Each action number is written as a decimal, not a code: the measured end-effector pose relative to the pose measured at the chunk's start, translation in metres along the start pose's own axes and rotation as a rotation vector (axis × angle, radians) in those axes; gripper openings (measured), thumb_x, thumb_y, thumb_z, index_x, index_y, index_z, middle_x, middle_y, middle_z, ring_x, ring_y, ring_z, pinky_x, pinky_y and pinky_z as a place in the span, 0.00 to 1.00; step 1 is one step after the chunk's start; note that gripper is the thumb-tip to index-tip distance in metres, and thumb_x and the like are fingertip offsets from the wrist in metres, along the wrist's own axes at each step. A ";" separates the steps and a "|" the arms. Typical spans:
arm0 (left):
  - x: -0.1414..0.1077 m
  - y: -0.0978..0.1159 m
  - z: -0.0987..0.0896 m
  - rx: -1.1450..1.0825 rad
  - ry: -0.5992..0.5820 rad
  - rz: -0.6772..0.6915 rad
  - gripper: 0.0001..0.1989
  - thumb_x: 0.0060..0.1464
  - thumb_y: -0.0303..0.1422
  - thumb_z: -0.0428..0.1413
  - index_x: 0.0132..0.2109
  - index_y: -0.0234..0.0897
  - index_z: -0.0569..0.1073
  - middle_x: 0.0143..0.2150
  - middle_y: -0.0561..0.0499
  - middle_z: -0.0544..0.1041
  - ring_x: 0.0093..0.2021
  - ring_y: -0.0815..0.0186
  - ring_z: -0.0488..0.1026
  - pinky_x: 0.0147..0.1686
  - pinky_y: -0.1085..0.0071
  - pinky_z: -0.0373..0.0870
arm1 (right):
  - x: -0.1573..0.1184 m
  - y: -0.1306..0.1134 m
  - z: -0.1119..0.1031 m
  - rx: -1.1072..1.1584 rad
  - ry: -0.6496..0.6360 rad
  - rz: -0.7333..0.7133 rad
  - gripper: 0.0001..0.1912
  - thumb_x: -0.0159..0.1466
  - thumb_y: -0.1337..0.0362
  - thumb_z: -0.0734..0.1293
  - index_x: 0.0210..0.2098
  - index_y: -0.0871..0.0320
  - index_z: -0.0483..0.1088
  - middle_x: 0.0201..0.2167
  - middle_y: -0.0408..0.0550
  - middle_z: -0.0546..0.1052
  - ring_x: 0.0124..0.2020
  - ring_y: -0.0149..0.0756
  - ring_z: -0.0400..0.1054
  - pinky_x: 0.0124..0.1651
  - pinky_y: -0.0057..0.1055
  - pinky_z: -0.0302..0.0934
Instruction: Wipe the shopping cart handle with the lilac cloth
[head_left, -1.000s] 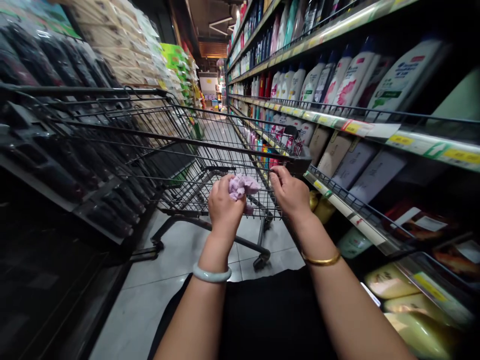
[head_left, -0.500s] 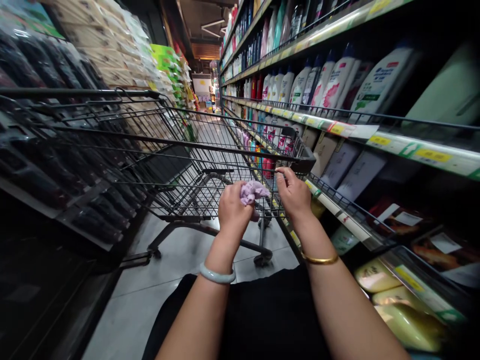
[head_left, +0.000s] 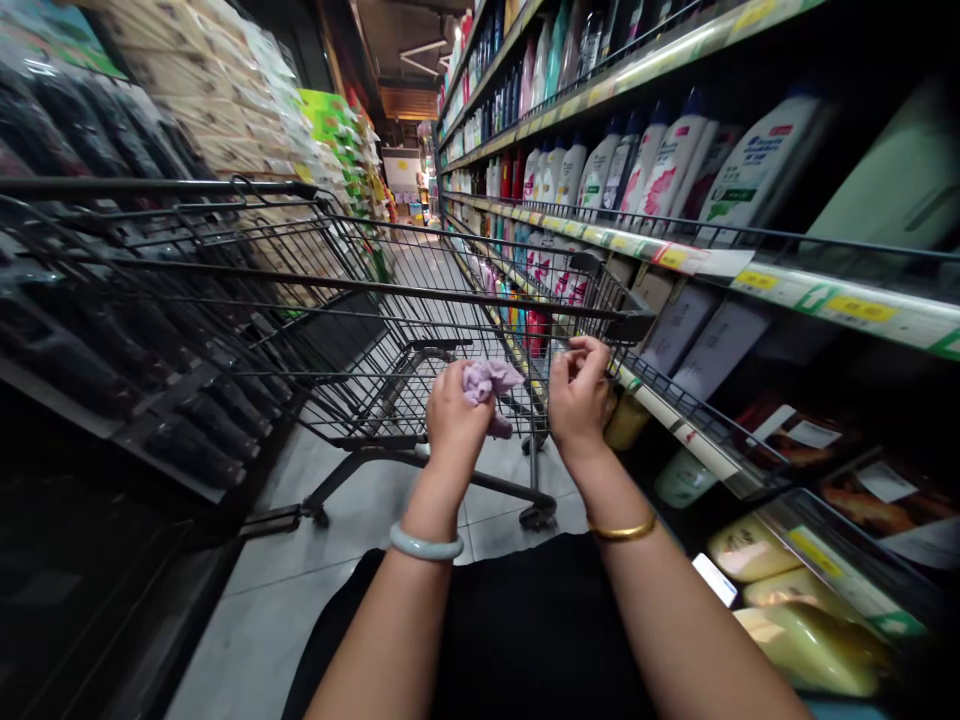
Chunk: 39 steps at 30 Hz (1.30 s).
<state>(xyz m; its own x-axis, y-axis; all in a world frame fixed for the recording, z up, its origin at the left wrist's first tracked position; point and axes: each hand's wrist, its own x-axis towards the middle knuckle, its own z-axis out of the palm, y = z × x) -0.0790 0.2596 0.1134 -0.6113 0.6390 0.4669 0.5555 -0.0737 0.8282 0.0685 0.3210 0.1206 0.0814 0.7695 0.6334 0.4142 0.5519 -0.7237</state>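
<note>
A crumpled light purple cloth [head_left: 487, 382] sticks out of my left hand [head_left: 456, 415], whose fingers are wrapped round it. To the right, my right hand [head_left: 581, 395] is raised with its fingers curled towards the thumb; anything between the fingertips is too small to name. The two hands are apart, in front of the side of a black wire shopping cart [head_left: 420, 292]. My right hand is just below the cart's corner, and whether it touches the wire cannot be made out.
Shelves of shampoo bottles [head_left: 675, 155] line the right side, with a price-label edge [head_left: 817, 295] close by. Packaged goods [head_left: 97, 130] hang on the left. A tiled floor [head_left: 300, 590] runs under the cart and along the aisle.
My left hand and the purple cloth have moved slightly left. My right hand has drawn back from the cart's wire and its fingers have curled more. The cart's near right corner has shifted a little right.
</note>
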 end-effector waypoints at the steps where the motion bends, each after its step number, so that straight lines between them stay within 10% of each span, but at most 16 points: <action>1: -0.002 -0.001 0.006 -0.044 -0.028 -0.017 0.18 0.45 0.29 0.65 0.46 0.43 0.75 0.46 0.47 0.77 0.51 0.52 0.73 0.56 0.53 0.69 | -0.008 -0.005 0.004 0.021 -0.016 -0.061 0.22 0.72 0.52 0.56 0.57 0.60 0.63 0.40 0.53 0.77 0.41 0.40 0.73 0.48 0.37 0.67; 6: -0.001 0.001 0.014 -0.367 -0.136 -0.145 0.23 0.53 0.41 0.60 0.54 0.40 0.68 0.49 0.44 0.78 0.48 0.59 0.78 0.51 0.61 0.75 | -0.039 -0.028 0.022 0.030 -0.343 -0.434 0.28 0.71 0.47 0.61 0.64 0.54 0.65 0.67 0.58 0.64 0.70 0.45 0.59 0.70 0.46 0.58; 10: 0.000 0.013 -0.004 -0.731 -0.321 -0.224 0.27 0.58 0.51 0.56 0.57 0.38 0.68 0.53 0.40 0.78 0.53 0.56 0.78 0.54 0.58 0.75 | -0.033 -0.028 0.024 0.045 -0.514 -0.482 0.33 0.66 0.46 0.70 0.67 0.43 0.64 0.73 0.49 0.58 0.73 0.45 0.55 0.74 0.49 0.53; 15: -0.001 0.025 -0.030 -1.010 -0.599 -0.290 0.43 0.60 0.67 0.39 0.59 0.37 0.73 0.54 0.37 0.78 0.60 0.50 0.74 0.56 0.56 0.74 | -0.018 -0.020 0.026 0.148 -0.450 -0.351 0.29 0.61 0.58 0.76 0.61 0.48 0.72 0.66 0.51 0.69 0.69 0.43 0.60 0.71 0.47 0.58; 20: 0.001 0.025 -0.035 -0.899 -0.610 -0.270 0.41 0.61 0.65 0.42 0.64 0.41 0.71 0.57 0.39 0.77 0.58 0.53 0.74 0.51 0.60 0.77 | -0.009 -0.034 0.017 0.252 -0.309 -0.317 0.17 0.61 0.70 0.69 0.49 0.51 0.77 0.54 0.49 0.76 0.58 0.39 0.70 0.65 0.41 0.65; 26: 0.012 0.003 -0.033 -0.245 -0.018 -0.039 0.21 0.65 0.47 0.52 0.57 0.40 0.74 0.56 0.43 0.76 0.55 0.59 0.74 0.54 0.61 0.75 | 0.009 -0.047 0.003 0.096 0.141 -0.212 0.17 0.68 0.60 0.66 0.56 0.53 0.72 0.58 0.56 0.70 0.63 0.46 0.65 0.67 0.50 0.61; 28: 0.018 -0.010 -0.035 -0.031 0.155 -0.007 0.16 0.63 0.40 0.53 0.54 0.40 0.74 0.57 0.43 0.75 0.58 0.58 0.72 0.62 0.57 0.69 | 0.001 -0.045 0.016 0.025 0.117 -0.215 0.17 0.68 0.61 0.66 0.56 0.53 0.73 0.60 0.57 0.68 0.65 0.47 0.62 0.68 0.50 0.59; 33: 0.030 -0.030 -0.046 0.153 0.237 0.029 0.15 0.57 0.33 0.56 0.52 0.40 0.74 0.56 0.43 0.74 0.62 0.52 0.67 0.69 0.51 0.57 | -0.022 -0.056 0.044 -0.034 -0.311 -0.433 0.17 0.66 0.65 0.67 0.54 0.48 0.77 0.55 0.51 0.72 0.59 0.44 0.65 0.65 0.45 0.63; 39: 0.035 -0.038 -0.051 0.196 0.309 0.067 0.20 0.58 0.33 0.56 0.57 0.39 0.69 0.59 0.42 0.72 0.60 0.56 0.69 0.66 0.56 0.61 | 0.009 -0.067 0.019 -0.135 0.086 -0.239 0.26 0.71 0.59 0.63 0.67 0.54 0.64 0.65 0.60 0.65 0.67 0.50 0.58 0.70 0.53 0.56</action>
<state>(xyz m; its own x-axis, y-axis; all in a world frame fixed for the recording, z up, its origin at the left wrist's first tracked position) -0.1497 0.2457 0.1141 -0.6947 0.3742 0.6143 0.6790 0.0595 0.7317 0.0246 0.2971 0.1699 0.0409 0.5899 0.8064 0.5474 0.6620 -0.5120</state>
